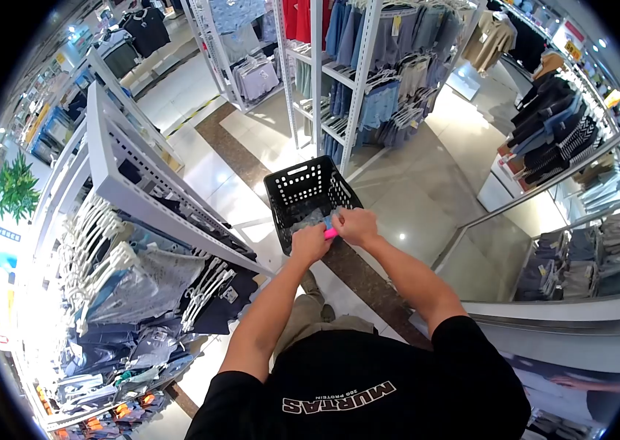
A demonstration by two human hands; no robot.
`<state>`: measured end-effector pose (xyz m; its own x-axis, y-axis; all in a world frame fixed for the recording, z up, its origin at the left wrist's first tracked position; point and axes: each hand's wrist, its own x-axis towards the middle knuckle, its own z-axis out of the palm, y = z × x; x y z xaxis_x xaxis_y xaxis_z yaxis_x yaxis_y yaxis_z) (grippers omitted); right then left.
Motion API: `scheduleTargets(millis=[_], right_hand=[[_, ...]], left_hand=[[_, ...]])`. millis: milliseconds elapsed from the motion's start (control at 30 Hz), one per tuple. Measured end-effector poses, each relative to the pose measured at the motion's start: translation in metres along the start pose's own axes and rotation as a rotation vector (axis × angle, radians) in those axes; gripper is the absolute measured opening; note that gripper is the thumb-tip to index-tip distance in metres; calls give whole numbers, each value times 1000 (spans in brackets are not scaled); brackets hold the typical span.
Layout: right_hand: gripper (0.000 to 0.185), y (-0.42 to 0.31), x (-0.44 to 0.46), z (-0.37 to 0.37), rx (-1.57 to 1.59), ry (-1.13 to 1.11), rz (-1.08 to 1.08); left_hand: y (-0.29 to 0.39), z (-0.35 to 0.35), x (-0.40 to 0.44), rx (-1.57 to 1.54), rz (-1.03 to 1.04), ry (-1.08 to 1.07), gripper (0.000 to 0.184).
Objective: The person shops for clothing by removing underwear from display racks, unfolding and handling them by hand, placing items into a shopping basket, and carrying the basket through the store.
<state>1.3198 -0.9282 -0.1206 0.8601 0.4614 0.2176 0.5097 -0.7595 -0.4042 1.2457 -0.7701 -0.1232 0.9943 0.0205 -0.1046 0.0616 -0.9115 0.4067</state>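
Centre frame, the pink handle [332, 233] is gripped by both hands [357, 226]; black basket [301, 185] just above, flanked left by a clothes rack [102, 150].

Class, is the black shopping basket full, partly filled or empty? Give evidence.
Partly filled: something grey lies in the near end of the black shopping basket, while its perforated far wall shows uncovered.

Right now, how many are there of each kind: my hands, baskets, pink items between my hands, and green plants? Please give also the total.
Left hand and right hand: 2
Basket: 1
Pink item: 1
Plant: 1
Total: 5
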Motion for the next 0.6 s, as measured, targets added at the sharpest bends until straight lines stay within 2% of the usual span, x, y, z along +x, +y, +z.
scheduleTargets(millis=[67,267,367,467,600], right_hand=[[39,-6,1,-1,0,-18,27],[42,-27,-2,9,21,-41,126],[48,-44,-11,5,36,-206,191],[54,-55,-15,4,166,-479,165],[49,-70,-4,0,306,-659,-37]], left_hand=[[-7,0,3,-11,18,29,31],[-28,-17,4,53,75,-78,25],[-36,-28,-10,-49,116,-103,23],[-66,-14,-19,-63,205,-72,24],[-90,-37,-11,-60,350,65,18]])
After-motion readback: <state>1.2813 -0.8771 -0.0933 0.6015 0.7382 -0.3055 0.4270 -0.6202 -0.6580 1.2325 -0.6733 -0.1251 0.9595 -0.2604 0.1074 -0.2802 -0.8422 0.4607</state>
